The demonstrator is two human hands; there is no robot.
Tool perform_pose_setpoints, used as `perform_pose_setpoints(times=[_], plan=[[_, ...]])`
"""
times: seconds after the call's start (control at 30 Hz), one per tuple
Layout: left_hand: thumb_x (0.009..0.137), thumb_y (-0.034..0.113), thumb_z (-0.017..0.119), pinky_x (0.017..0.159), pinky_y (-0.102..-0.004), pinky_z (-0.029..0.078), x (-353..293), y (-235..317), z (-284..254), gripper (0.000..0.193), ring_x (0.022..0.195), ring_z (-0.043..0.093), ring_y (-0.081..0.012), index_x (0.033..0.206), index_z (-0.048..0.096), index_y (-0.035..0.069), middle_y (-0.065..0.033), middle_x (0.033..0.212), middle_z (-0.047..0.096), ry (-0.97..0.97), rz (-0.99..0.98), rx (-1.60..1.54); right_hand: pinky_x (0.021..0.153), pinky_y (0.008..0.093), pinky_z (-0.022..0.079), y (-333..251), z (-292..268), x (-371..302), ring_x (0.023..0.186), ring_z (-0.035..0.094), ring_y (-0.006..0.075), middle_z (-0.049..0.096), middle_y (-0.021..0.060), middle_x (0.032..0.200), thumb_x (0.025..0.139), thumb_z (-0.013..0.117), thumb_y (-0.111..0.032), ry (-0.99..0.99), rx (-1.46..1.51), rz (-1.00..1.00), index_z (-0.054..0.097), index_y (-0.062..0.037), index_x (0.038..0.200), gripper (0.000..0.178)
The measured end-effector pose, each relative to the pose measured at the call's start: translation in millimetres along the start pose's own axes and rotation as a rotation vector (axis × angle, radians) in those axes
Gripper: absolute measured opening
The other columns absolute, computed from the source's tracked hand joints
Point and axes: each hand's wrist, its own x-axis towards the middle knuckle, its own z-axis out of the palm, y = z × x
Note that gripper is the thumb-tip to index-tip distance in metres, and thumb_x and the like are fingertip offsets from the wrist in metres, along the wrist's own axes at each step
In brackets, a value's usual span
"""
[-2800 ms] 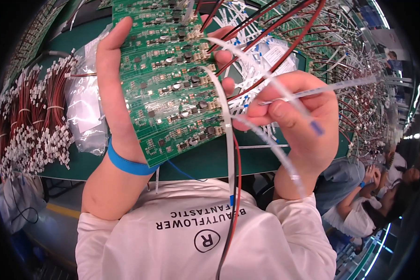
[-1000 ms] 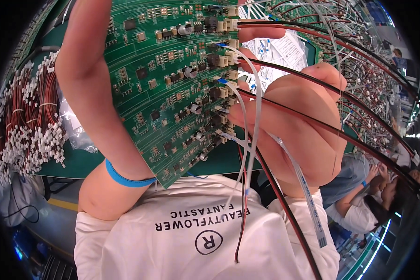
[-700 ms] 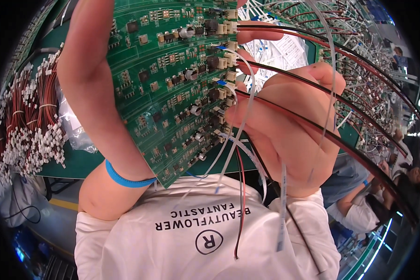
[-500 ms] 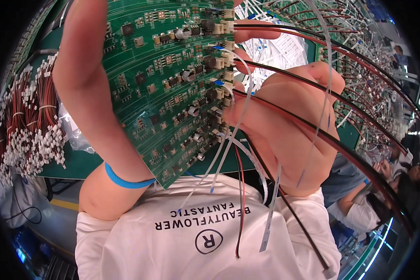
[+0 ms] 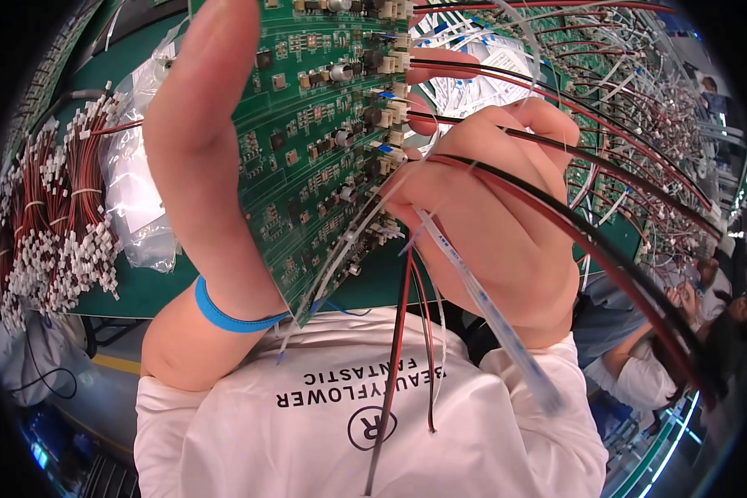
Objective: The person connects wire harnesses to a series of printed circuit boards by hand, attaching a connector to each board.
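Note:
A green circuit board [image 5: 295,178] stands tilted in front of me, crowded with small parts. My left hand [image 5: 203,141] grips it, with the thumb along its left side; fingertips show past its far right edge. White connectors [image 5: 397,62] line that right edge, several with red-and-black wires [image 5: 548,141] running off to the right. My right hand [image 5: 506,199] is closed in a pinch beside the lower connectors. A white flat cable [image 5: 481,295] comes out from under its fingers and hangs downward. The fingertips partly hide what they press on.
Bundles of red-brown wires with white plugs [image 5: 66,207] lie at the left, next to a clear plastic bag [image 5: 145,224]. More wired boards [image 5: 614,108] and loose white cables [image 5: 494,91] fill the right and back of the green table [image 5: 174,290]. Another person [image 5: 639,349] sits at the right.
My left hand has moved right, and the board has turned more edge-on and shifted upward. The right hand's pinch has moved slightly; a flat cable now hangs from it toward the lower right.

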Motion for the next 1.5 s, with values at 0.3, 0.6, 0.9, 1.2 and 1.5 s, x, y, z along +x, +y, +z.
perform_pose_setpoints(times=[0.3, 0.6, 0.9, 1.2, 1.5], plan=[[0.094, 0.019, 0.046, 0.097, -0.0371, 0.043, 4.9, 3.0, 5.3, 0.054, 0.116, 0.049, -0.0254, 0.142, 0.024, 0.005, -0.0178, 0.132, 0.043, 0.078, -0.189, -0.126, 0.071, 0.0341, 0.034, 2.1, 3.0, 2.9, 0.065, 0.054, 0.0206, 0.056, 0.0008, 0.070, 0.045, 0.070, -0.007, -0.052, 0.020, -0.032, 0.063, -0.0103, 0.072, 0.028], [0.094, 0.019, 0.045, 0.096, -0.0359, 0.044, 16.5, -6.9, 0.8, 0.054, 0.115, 0.049, -0.0243, 0.142, 0.025, 0.005, -0.0176, 0.131, 0.044, -0.088, -0.429, -0.841, 0.073, 0.0350, 0.036, 1.6, 7.7, 0.5, 0.071, 0.056, 0.0241, 0.059, 0.0050, 0.083, 0.054, 0.071, -0.003, -0.039, -0.003, -0.047, 0.063, -0.0092, 0.078, 0.026], [0.094, 0.020, 0.044, 0.094, -0.0347, 0.045, 34.1, -13.9, 1.8, 0.053, 0.115, 0.050, -0.0232, 0.141, 0.025, 0.005, -0.0174, 0.130, 0.045, -0.290, -0.665, -1.558, 0.074, 0.0352, 0.036, 3.9, 8.5, -2.4, 0.076, 0.058, 0.0239, 0.059, 0.0051, 0.084, 0.056, 0.071, -0.002, -0.048, 0.000, -0.035, 0.062, -0.0091, 0.082, 0.028], [0.094, 0.036, 0.035, 0.092, -0.0350, 0.045, 37.5, 5.2, 14.4, 0.051, 0.109, 0.055, -0.0274, 0.129, 0.042, -0.001, -0.0183, 0.121, 0.054, -0.077, -0.795, -1.215, 0.076, 0.0364, 0.037, 2.9, 8.8, 0.5, 0.077, 0.058, 0.0249, 0.060, 0.0054, 0.087, 0.060, 0.071, -0.001, -0.089, -0.011, -0.009, 0.063, -0.0098, 0.083, 0.026], [0.092, 0.049, 0.027, 0.092, -0.0347, 0.045, 44.9, 3.4, 17.5, 0.065, 0.104, 0.058, -0.0280, 0.127, 0.047, -0.003, -0.0228, 0.119, 0.055, -0.159, -0.863, -1.291, 0.065, 0.0309, 0.044, 22.1, -12.7, 10.7, 0.073, 0.058, 0.0201, 0.065, 0.0052, 0.076, 0.065, 0.063, 0.004, -0.176, 0.325, 0.107, 0.071, -0.0058, 0.083, 0.022]])
